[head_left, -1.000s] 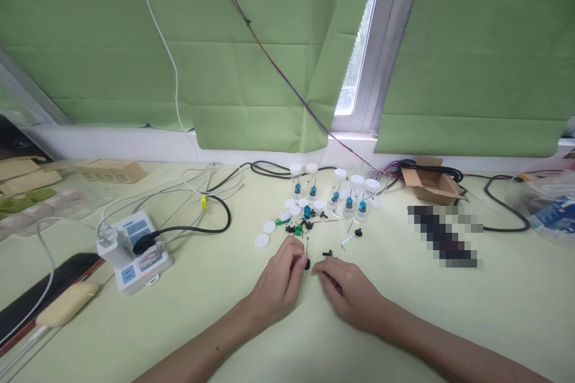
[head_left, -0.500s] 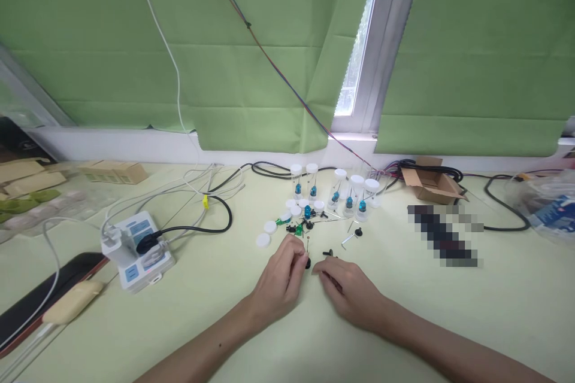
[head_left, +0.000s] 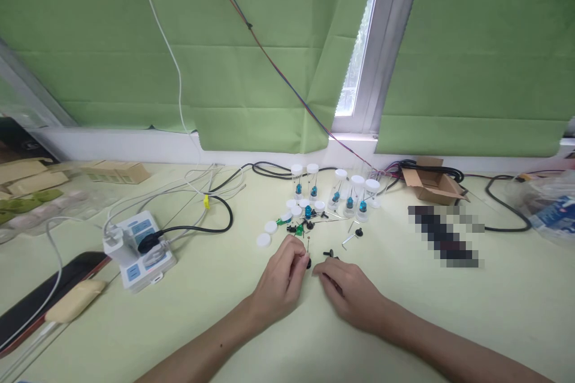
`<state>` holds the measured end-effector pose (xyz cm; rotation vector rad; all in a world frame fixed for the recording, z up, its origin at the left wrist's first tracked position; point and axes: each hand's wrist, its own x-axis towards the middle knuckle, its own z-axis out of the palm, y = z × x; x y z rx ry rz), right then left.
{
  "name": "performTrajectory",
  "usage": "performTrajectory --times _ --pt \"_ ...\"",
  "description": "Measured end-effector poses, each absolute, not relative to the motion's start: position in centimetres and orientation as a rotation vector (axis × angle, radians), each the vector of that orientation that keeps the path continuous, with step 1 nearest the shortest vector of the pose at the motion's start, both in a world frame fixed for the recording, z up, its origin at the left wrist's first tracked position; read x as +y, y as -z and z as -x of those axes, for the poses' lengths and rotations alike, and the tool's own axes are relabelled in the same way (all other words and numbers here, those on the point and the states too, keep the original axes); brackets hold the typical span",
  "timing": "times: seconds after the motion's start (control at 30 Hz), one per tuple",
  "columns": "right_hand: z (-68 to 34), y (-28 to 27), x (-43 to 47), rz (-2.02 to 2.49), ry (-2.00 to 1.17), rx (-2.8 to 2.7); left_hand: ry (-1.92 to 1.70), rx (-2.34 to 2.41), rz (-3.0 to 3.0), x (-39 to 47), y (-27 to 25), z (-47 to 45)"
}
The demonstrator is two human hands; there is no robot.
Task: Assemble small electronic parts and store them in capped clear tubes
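Note:
Between thumb and fingertips, my left hand [head_left: 284,272] pinches a small black round part [head_left: 308,263]; a thin metal rod [head_left: 308,244] rises from it. My right hand [head_left: 348,290] rests on the table just to the right, its fingers curled inward, and whatever they hold, if anything, is hidden. Beyond its knuckles lies a small black part [head_left: 329,253]. Farther right are another black knob-like part [head_left: 359,232] and an L-shaped metal key [head_left: 349,241]. Beyond the hands sit a blue part [head_left: 308,211], a green part [head_left: 299,230] and several white lids [head_left: 263,240].
Several clear tubes with white caps [head_left: 357,180] stand behind the loose parts, with blue pieces inside. A power strip [head_left: 148,251] with cables lies left. An open cardboard box [head_left: 431,188] stands back right, a plastic bag [head_left: 554,206] at the far right. A blurred patch covers something right.
Both hands keep nearly the same pose, the left still pinching the black part. The whole view has shifted very slightly.

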<state>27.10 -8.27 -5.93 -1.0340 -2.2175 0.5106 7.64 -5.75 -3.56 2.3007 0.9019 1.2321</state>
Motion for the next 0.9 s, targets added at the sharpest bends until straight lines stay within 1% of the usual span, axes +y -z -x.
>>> performTrajectory --times 0.27,0.5,0.73,0.9 --pt "-27.08 6.06 -8.25 1.034 -0.468 -2.228 -1.232 0.892 -2.307 -5.8 3.52 -7.73" --pt "-27.12 5.87 -8.29 1.038 -0.509 -2.224 -1.213 0.897 -2.297 -5.79 3.78 -7.64" --pt "-27.13 5.8 -8.28 1.04 -0.524 -2.228 -1.046 0.982 -2.244 -5.97 4.38 -7.32" --pt "-27.15 5.88 -8.25 1.048 -0.519 -2.234 -0.999 0.972 -2.279 -6.07 4.33 -7.27"
